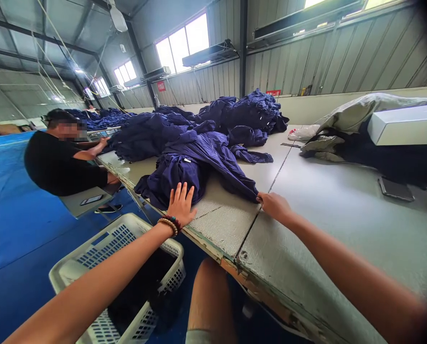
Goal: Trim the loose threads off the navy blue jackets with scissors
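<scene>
A navy blue garment (202,165) lies crumpled on the grey worktable (328,224) in front of me. My left hand (180,204), with a bead bracelet at the wrist, rests flat with fingers stretched out on the garment's near bundle. My right hand (275,205) is closed in a pinch on the garment's lower edge at a seam between the table boards. A larger heap of navy garments (235,117) is piled behind it.
A white plastic basket (102,248) holding dark cloth stands on the blue floor (16,224) below the table edge. A person in black (60,165) sits at the left. A phone (395,189), a white box (405,125) and grey cloth (356,112) lie at the right.
</scene>
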`<state>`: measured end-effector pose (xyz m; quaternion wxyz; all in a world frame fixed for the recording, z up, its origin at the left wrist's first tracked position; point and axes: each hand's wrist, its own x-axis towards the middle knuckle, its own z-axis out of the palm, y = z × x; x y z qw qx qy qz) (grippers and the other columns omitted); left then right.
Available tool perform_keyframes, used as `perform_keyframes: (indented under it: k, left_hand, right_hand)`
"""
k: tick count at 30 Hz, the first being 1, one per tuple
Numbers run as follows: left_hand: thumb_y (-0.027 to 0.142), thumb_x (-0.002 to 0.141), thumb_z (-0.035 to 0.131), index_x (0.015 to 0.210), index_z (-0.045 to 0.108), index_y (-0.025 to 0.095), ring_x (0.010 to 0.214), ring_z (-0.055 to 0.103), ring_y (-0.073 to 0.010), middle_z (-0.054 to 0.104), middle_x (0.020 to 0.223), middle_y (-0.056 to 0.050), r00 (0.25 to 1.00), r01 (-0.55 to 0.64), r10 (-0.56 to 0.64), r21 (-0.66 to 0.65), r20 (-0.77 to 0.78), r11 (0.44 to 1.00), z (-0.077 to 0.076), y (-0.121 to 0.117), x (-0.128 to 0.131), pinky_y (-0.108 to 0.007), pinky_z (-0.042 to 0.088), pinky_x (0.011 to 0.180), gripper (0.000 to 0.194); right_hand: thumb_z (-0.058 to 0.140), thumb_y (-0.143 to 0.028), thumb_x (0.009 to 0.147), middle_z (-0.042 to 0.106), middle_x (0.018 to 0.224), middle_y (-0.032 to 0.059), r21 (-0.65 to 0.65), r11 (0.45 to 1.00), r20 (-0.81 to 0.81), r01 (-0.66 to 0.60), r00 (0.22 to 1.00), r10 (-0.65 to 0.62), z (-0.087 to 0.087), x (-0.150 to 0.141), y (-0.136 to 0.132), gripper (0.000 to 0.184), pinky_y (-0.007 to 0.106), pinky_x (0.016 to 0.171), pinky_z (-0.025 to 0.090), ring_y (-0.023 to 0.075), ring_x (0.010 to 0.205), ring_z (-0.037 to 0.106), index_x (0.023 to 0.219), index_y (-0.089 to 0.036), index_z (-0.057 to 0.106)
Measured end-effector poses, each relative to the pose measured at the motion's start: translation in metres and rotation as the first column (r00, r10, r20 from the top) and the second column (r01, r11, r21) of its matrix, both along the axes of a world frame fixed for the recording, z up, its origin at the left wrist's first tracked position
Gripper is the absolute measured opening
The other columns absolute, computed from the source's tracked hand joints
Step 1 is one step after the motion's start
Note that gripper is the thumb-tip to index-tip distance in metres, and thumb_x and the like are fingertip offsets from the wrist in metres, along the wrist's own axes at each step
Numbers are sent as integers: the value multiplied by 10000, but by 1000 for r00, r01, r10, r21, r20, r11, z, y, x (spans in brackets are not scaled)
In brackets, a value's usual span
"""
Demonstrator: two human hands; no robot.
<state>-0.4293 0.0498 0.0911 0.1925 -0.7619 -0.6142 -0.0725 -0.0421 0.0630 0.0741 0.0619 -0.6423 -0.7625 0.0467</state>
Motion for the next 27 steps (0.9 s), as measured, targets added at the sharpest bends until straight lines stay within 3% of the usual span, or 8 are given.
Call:
perform_keyframes:
  k: [7,12,17,22,25,27]
  left_hand:
    - [515,957,645,1689,426,173,1697,138,-439,257,1802,-221,999,29,-25,-134,24,991,1,-11,67,-750,52,1318,837]
    - [481,944,685,1730,323,128,1712,89,-399,217,1812,-229,983,186,-184,-77,27,980,2,-12,103,-611,17,1373,935]
    - [430,928,731,1761,200,114,1714,61,-399,112,1831,-232,971,238,-235,-59,48,970,7,0,141,-573,46,1381,1038]
    - [341,874,797,1770,166,131,1706,-23,-432,-21,1833,-242,968,247,-248,29,41,969,15,22,164,-620,54,1368,1116]
    - [281,837,813,1756,266,170,1705,-14,-444,28,1839,-217,959,275,-279,75,56,959,22,29,172,-667,29,1358,1075]
    - [209,855,757,1670,477,191,1699,127,-440,232,1814,-196,945,318,-317,-4,80,948,26,27,179,-679,62,1360,863]
  right_hand:
    - [380,-361,1118,795,997,166,11,998,12,54,998,-54,0,55,-43,404,337,699,446,292,859,762,1251,-211,731]
    - [407,-422,1113,793,948,129,18,998,-37,62,997,-62,-9,99,-79,398,323,693,434,268,820,749,1244,-232,732]
    - [553,-708,1011,734,756,38,23,1000,-228,2,974,4,-14,152,-129,583,311,647,403,221,678,681,1281,-217,711]
    - [573,-627,992,674,671,13,31,991,-248,128,962,-116,-16,204,-187,383,338,603,359,216,597,624,1054,-277,717]
    - [592,-638,951,666,660,37,50,966,-279,253,932,-230,-20,245,-221,328,397,599,384,247,567,606,905,-330,696]
    - [636,-703,887,676,668,75,98,922,-353,374,879,-319,-23,275,-243,348,454,602,413,278,559,603,839,-363,696]
